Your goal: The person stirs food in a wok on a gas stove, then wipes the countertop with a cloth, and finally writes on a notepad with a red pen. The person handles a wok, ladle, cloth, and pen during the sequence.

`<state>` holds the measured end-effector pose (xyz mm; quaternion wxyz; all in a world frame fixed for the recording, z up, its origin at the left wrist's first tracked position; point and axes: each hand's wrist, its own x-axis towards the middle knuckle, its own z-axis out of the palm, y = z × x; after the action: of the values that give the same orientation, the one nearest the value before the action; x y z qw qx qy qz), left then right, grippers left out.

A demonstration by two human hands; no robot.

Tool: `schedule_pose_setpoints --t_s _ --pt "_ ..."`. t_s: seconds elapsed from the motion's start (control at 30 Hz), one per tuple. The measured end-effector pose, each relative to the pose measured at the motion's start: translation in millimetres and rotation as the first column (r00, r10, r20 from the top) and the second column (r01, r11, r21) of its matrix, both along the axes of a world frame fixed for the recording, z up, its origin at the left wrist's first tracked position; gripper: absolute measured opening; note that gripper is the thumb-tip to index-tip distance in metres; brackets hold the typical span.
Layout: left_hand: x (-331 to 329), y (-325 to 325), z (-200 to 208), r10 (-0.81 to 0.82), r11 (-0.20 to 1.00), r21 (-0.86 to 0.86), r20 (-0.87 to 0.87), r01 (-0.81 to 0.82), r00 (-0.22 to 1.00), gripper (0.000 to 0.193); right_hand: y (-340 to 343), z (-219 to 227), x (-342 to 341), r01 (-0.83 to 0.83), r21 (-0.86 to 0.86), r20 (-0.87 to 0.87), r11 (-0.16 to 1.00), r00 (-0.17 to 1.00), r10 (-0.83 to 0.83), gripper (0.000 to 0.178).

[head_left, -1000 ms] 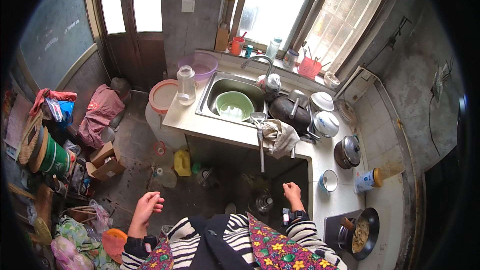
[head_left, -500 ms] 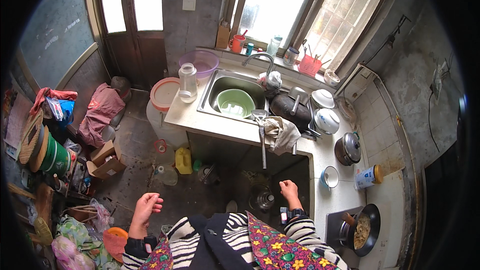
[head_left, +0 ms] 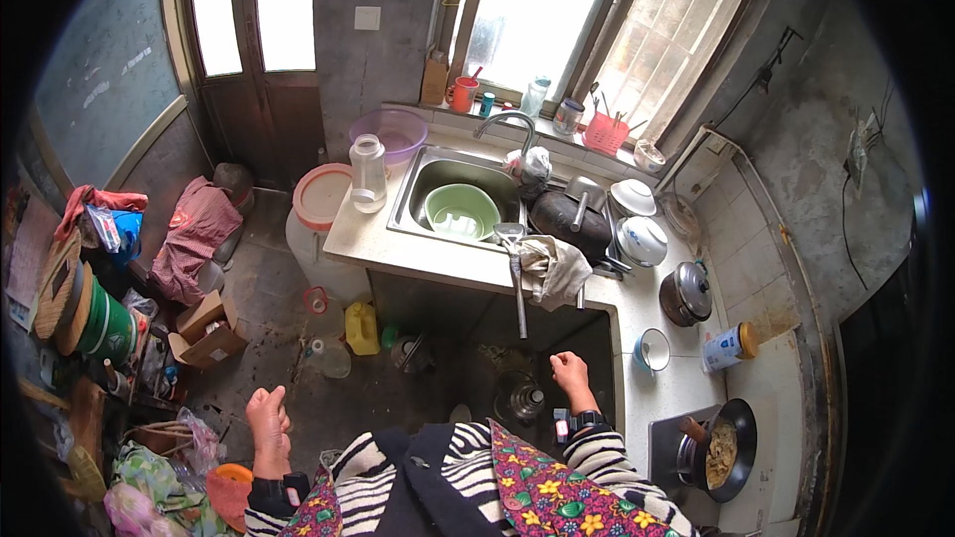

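My left hand [head_left: 269, 430] is raised over the floor at the lower left, its fingers curled into a loose fist with nothing showing in it. Also curled closed, my right hand [head_left: 571, 378] hovers in front of the counter's inner edge, and I see nothing in it. Both hands are apart from every object. To the right of my right hand, a white bowl [head_left: 653, 349] stands on the counter [head_left: 647, 398]. Beyond it is a lidded pot [head_left: 686, 293]. A wok [head_left: 731, 449] with food in it sits on the stove at the lower right.
A green basin [head_left: 462, 211] lies in the steel sink [head_left: 406, 201]. A dark wok [head_left: 569, 226], a cloth [head_left: 553, 268] and lidded white bowls [head_left: 641, 241] crowd the counter. Jugs, a yellow bottle [head_left: 361, 328] and a cardboard box [head_left: 211, 330] stand on the floor. Clutter fills the left side.
My left hand has turned and moved slightly left and down, its fingers now more closed. My right hand has shifted a little up and left. The whole view has shifted slightly.
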<state>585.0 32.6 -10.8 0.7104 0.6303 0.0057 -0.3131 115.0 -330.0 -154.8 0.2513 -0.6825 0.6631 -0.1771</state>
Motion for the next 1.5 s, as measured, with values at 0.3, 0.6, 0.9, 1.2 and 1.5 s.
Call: schedule_pose_setpoints --t_s 0.3,0.6,0.9,1.2,1.5 --pt "3 -14 5 0.028 0.999 -0.041 -0.105 -0.032 0.994 0.056 5 19 4 0.026 0.128 0.113 0.991 0.993 -0.04 0.024" --pt "18 -8 -19 -0.018 0.996 -0.086 -0.203 0.001 0.979 0.056 7 47 27 -0.032 0.134 0.141 0.99 0.99 0.013 0.025" --pt "22 -1 -39 0.03 0.998 -0.049 -0.195 -0.04 0.98 0.044 -43 115 114 -0.229 0.084 0.369 0.97 0.911 0.183 0.026" --pt "31 -16 -46 0.089 0.996 0.029 -0.136 -0.085 0.987 0.024 -169 151 236 -0.171 0.015 0.537 0.985 0.833 0.137 0.033" --pt "29 -57 -24 0.176 0.965 0.211 -0.095 -0.153 0.98 0.037 -367 91 265 0.178 -0.193 0.385 0.965 0.918 -0.093 0.028"
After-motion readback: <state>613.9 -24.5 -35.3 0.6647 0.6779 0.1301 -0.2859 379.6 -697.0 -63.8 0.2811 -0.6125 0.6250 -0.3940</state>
